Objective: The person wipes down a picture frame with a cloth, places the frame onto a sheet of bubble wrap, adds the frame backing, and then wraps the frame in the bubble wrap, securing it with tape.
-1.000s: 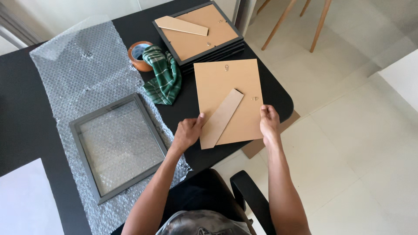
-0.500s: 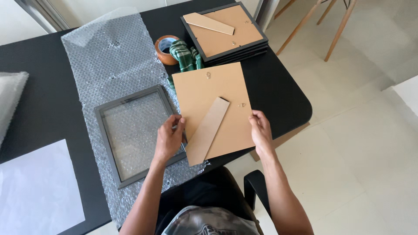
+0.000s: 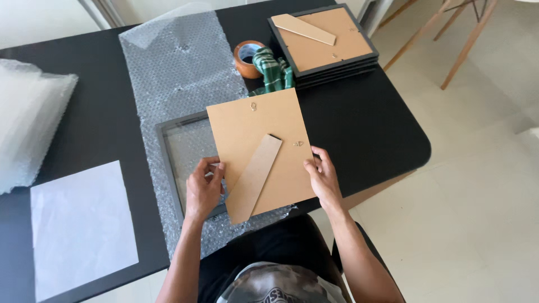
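Both hands hold a square brown backing board [image 3: 252, 140] with a fold-out cardboard stand and small metal hangers. My left hand [image 3: 203, 189] grips its lower left edge and my right hand [image 3: 322, 177] grips its lower right edge. The board hovers over the right part of a grey picture frame [image 3: 168, 163], which lies face down with its glass showing on a sheet of bubble wrap [image 3: 179, 73]. About half of the frame is hidden under the board.
A stack of dark frames [image 3: 328, 42] with brown backs sits at the table's far right. A roll of brown tape [image 3: 246, 58] and a green checked cloth [image 3: 272, 70] lie beside it. White paper [image 3: 81, 224] and more bubble wrap [image 3: 28, 123] lie left. Chair legs [image 3: 449, 33] stand beyond.
Both hands have carried the backing board leftward, from beside the grey frame to over its right half. The view has shifted left with it.
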